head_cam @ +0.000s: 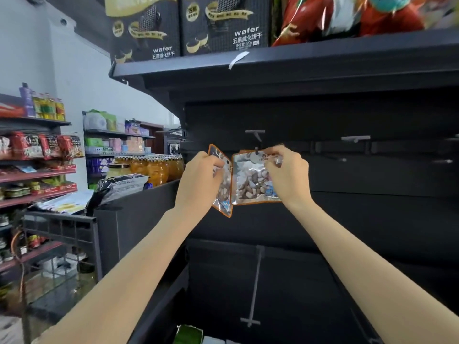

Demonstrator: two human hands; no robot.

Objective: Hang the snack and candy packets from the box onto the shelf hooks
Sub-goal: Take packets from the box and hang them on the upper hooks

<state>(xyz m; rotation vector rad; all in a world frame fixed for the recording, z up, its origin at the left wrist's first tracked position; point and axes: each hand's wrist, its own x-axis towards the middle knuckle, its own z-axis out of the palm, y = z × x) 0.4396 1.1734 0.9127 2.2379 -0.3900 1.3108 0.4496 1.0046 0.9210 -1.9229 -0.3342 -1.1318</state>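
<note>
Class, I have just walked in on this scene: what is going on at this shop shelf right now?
A person is stocking a dark shop shelf. The right hand holds the top of a clear, orange-edged candy packet up at a hook on the back panel; whether it is threaded on yet cannot be told. The left hand grips a second matching packet just beside it, waiting. Other hooks to the right are bare. Wafer boxes stand on the shelf above.

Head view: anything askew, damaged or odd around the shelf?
A white label strip on the upper shelf edge has peeled loose and hangs crooked. Otherwise nothing stands out: the left hand and right hand each hold an intact candy packet near the hook.
</note>
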